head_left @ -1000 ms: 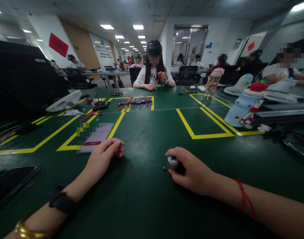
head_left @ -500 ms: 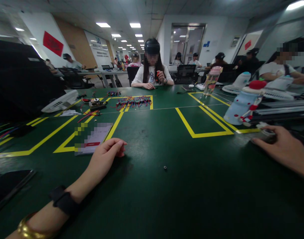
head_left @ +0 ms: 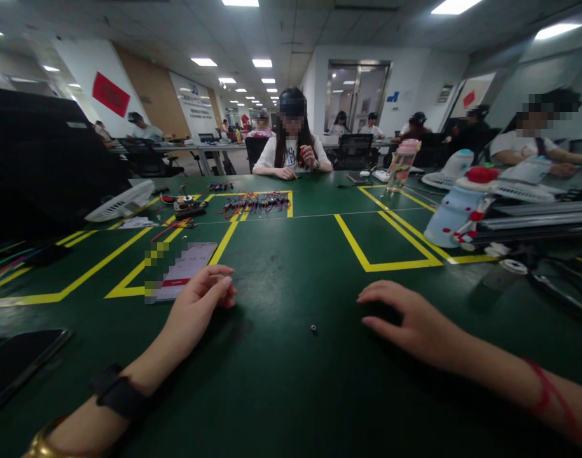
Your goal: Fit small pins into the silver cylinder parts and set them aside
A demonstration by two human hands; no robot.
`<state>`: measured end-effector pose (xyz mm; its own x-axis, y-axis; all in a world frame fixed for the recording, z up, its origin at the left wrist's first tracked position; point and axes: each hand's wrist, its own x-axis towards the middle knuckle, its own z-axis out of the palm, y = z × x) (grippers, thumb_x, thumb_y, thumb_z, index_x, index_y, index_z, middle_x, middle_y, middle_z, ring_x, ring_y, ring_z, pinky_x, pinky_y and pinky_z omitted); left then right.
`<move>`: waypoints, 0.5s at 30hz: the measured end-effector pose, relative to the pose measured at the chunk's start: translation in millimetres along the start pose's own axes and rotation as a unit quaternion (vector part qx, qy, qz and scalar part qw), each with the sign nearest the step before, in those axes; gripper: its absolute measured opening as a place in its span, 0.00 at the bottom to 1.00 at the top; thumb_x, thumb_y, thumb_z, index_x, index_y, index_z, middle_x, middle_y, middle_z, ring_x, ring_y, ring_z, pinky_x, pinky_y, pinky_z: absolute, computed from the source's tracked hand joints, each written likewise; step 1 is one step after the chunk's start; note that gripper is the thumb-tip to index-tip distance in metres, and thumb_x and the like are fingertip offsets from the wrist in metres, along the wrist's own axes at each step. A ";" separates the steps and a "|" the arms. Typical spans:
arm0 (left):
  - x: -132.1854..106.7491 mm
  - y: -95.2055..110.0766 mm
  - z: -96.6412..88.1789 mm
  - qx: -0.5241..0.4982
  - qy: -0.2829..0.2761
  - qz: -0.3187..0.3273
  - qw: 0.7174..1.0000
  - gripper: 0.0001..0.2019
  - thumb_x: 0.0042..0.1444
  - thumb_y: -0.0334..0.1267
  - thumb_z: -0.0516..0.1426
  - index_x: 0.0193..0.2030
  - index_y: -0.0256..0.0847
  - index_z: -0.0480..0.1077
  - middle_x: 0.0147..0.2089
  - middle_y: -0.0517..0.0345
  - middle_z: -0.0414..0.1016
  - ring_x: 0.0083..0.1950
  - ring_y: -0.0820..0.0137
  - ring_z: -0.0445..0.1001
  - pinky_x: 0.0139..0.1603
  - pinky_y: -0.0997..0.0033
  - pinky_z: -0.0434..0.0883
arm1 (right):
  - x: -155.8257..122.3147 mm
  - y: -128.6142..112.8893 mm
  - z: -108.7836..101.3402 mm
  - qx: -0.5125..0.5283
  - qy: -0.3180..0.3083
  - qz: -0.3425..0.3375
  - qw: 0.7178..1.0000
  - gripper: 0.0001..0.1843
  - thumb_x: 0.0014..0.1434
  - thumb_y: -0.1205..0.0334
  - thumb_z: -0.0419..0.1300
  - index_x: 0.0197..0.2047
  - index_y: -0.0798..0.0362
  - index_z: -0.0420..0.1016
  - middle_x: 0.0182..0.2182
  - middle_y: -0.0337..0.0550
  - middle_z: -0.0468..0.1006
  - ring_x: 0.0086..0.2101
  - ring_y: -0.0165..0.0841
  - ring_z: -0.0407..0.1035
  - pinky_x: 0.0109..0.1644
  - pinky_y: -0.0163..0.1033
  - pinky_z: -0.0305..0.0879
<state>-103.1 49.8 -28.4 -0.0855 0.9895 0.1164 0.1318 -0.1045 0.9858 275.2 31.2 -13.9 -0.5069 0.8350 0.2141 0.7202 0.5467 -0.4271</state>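
Head view: we see a small black ring-like part (head_left: 313,328) lying alone on the green table (head_left: 291,407), between our two hands and apart from both. It is too small to say more of its shape.

Our right hand (head_left: 412,321) is the nearer of the two. It hovers palm down just to the right of the part, with the fingers (head_left: 374,294) spread and pointing left. It is empty, and nothing is pinched. A red string (head_left: 541,397) circles that wrist, and the forearm comes in low from the lower right corner.

Our left hand (head_left: 200,305) rests on its side on the table. Its fingers are loosely curled and the thumb lies on top, and we see nothing held in it. Its knuckles lie just beside a white card with a red band (head_left: 186,270). A black strap (head_left: 114,394) and a gold bangle (head_left: 40,445) sit on that forearm.

We judge that so small a part calls for a fingertip pinch, thumb against forefinger, coming down from straight above. A flat palm would slide it across the smooth surface. We would keep the wrist low and the other fingers lifted clear, so that the part is not nudged away. The left hand could rest where it is, well out of the path.
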 end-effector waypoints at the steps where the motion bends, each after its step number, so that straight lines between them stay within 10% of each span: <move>1: -0.3 -0.7 -1.1 -0.013 -0.003 0.003 1.000 0.12 0.56 0.40 0.59 0.47 0.44 0.67 0.29 0.63 0.74 0.28 0.71 0.72 0.31 0.71 0.69 | 10.7 -15.6 12.7 0.033 -0.026 -0.014 0.999 0.20 0.57 0.49 0.59 0.51 0.48 0.72 0.48 0.45 0.71 0.47 0.33 0.65 0.52 0.44 0.63; 8: -1.6 3.7 -1.9 -0.081 -0.040 -0.028 0.995 0.11 0.60 0.42 0.54 0.48 0.43 0.65 0.25 0.62 0.76 0.27 0.69 0.72 0.31 0.70 0.68 | 43.1 -52.4 37.8 0.076 -0.048 -0.040 0.995 0.11 0.59 0.52 0.57 0.38 0.48 0.77 0.39 0.42 0.73 0.40 0.30 0.65 0.44 0.39 0.63; 12: -0.8 3.6 -0.3 -0.087 -0.042 -0.034 0.995 0.12 0.59 0.42 0.55 0.48 0.42 0.66 0.25 0.62 0.76 0.27 0.69 0.73 0.31 0.70 0.68 | 20.3 -11.2 -16.7 -0.038 0.102 0.023 0.994 0.13 0.62 0.53 0.53 0.40 0.51 0.73 0.39 0.45 0.74 0.39 0.31 0.67 0.43 0.39 0.64; 15: 0.3 2.0 1.1 -0.079 -0.045 -0.036 0.995 0.12 0.60 0.43 0.54 0.49 0.42 0.66 0.25 0.62 0.76 0.28 0.68 0.73 0.32 0.70 0.68 | -12.4 47.4 -73.4 -0.278 0.253 0.118 0.919 0.16 0.62 0.52 0.51 0.41 0.55 0.72 0.42 0.50 0.74 0.44 0.36 0.66 0.49 0.42 0.61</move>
<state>-101.8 50.1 -26.6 0.0003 0.9992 0.0405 -0.0293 -0.0405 0.9987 350.4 51.4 27.8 -0.1214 0.7794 0.6146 0.9838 0.1767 -0.0298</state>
